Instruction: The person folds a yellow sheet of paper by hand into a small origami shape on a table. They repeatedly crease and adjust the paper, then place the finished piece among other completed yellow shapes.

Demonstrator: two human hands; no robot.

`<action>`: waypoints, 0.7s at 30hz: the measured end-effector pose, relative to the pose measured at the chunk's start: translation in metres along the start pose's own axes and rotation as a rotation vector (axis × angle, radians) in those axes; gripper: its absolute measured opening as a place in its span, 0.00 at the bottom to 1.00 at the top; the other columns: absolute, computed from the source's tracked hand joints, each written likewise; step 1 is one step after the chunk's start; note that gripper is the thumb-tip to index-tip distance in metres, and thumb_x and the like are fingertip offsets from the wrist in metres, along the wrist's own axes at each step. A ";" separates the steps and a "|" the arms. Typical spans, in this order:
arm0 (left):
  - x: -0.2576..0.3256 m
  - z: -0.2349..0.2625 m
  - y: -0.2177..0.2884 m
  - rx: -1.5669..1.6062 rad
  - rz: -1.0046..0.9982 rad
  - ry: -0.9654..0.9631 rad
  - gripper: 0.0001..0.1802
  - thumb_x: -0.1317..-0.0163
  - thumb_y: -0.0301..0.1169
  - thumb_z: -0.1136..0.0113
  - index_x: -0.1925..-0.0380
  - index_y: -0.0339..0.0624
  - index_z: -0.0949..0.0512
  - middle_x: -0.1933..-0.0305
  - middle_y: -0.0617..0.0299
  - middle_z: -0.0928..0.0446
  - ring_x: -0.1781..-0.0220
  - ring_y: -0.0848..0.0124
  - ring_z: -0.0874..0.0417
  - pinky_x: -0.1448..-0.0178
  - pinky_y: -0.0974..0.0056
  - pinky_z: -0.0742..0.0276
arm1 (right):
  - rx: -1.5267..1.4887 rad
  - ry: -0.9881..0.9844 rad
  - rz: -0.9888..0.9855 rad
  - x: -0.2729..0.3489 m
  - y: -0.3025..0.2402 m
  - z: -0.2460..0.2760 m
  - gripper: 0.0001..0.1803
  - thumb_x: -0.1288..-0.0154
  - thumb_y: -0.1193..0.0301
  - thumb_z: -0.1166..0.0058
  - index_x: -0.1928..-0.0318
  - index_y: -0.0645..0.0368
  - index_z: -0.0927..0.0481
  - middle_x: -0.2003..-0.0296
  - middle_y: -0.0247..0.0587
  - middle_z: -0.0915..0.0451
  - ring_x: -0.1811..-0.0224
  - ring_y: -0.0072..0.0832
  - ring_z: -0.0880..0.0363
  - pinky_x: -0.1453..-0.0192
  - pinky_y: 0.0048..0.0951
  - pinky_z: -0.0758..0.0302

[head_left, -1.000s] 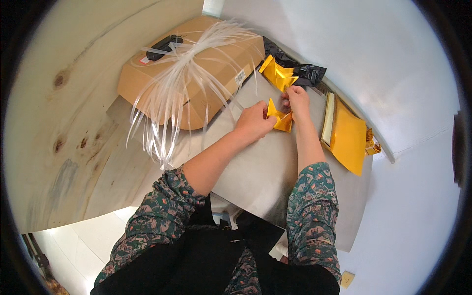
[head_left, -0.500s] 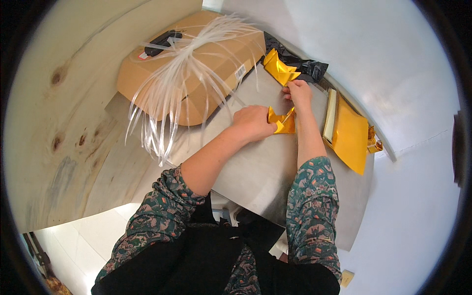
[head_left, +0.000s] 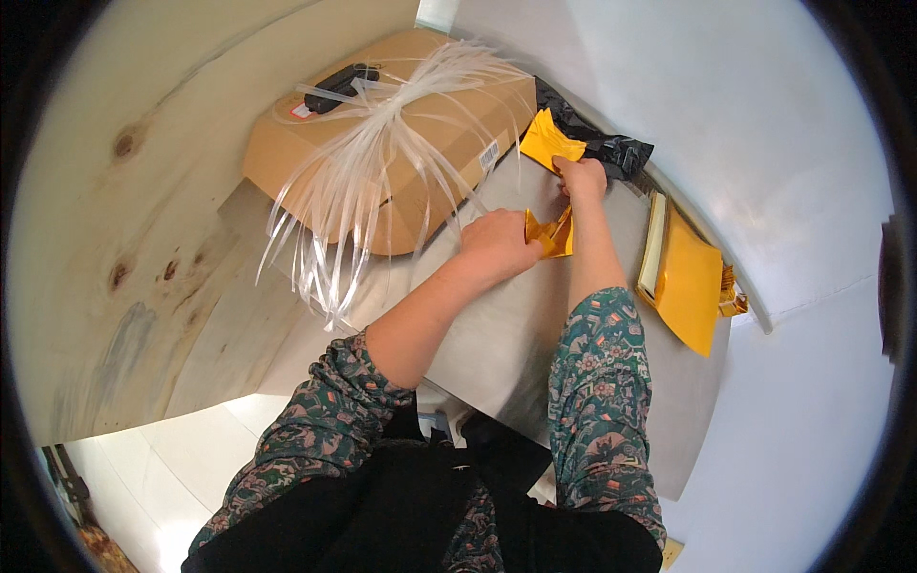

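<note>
Far left: pale wooden surface [head_left: 124, 248] with dark knots, bare. Next, a brown cardboard box [head_left: 382, 143], tilted, with a bundle of clear plastic strapping strips [head_left: 373, 181] knotted over its top and fanning down its near side. A small black object [head_left: 341, 76] and a white label with a red patch [head_left: 304, 110] sit on the box's far top; a barcode sticker [head_left: 489, 155] on its right face.

Centre: your left hand [head_left: 497, 246] rests on the grey tabletop [head_left: 497, 334], fingers curled together, pinning the folded yellow paper [head_left: 552, 234] flat, probably to steady the crease. Your right hand [head_left: 581, 180] reaches past it, fingertips pinched on the paper's upper edge, apparently pulling it taut.

Beyond the right hand: another folded yellow piece [head_left: 546, 141] lying against crumpled black plastic [head_left: 611, 151].

Right: a stack of yellow sheets [head_left: 686, 279] near the table edge, its white side edge showing, within reach.
</note>
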State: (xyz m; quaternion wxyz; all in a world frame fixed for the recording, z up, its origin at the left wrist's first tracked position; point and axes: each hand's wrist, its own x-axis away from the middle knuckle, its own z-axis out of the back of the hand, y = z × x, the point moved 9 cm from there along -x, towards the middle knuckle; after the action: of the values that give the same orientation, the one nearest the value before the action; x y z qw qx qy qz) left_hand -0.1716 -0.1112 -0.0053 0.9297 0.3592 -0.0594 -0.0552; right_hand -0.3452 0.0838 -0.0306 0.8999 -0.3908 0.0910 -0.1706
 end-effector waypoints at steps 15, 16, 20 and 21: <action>0.002 0.036 -0.012 -0.052 0.032 0.381 0.33 0.33 0.41 0.32 0.34 0.37 0.31 0.38 0.41 0.26 0.38 0.44 0.19 0.39 0.47 0.19 | -0.642 -0.156 0.163 0.123 0.033 0.115 0.14 0.31 0.68 0.31 0.50 0.53 0.20 0.69 0.23 0.23 0.76 0.12 0.33 0.73 0.17 0.37; 0.010 0.040 0.005 -0.008 -0.140 0.489 0.33 0.34 0.43 0.31 0.36 0.36 0.28 0.38 0.43 0.26 0.41 0.47 0.17 0.40 0.49 0.18 | -0.603 -0.193 0.160 0.140 0.042 0.125 0.14 0.31 0.68 0.31 0.50 0.54 0.19 0.68 0.24 0.22 0.76 0.12 0.32 0.73 0.17 0.36; 0.024 0.008 0.042 0.356 -0.531 0.228 0.28 0.34 0.46 0.29 0.44 0.35 0.21 0.43 0.45 0.25 0.54 0.55 0.15 0.47 0.55 0.18 | -0.476 -0.321 0.149 0.199 0.075 0.141 0.14 0.31 0.67 0.31 0.50 0.55 0.18 0.67 0.23 0.19 0.75 0.11 0.30 0.72 0.17 0.33; 0.025 -0.001 0.047 0.332 -0.568 0.167 0.27 0.33 0.46 0.29 0.47 0.35 0.20 0.45 0.47 0.23 0.55 0.59 0.16 0.48 0.57 0.18 | -0.451 -0.341 0.154 0.210 0.082 0.142 0.13 0.31 0.67 0.31 0.50 0.55 0.18 0.67 0.23 0.19 0.74 0.11 0.30 0.71 0.17 0.33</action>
State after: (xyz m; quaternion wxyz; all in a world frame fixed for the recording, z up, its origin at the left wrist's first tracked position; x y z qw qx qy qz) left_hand -0.1443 -0.0795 0.0272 0.8078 0.5110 0.1110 -0.2720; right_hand -0.0897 0.1520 -0.0011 0.8029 -0.5961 0.0032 -0.0091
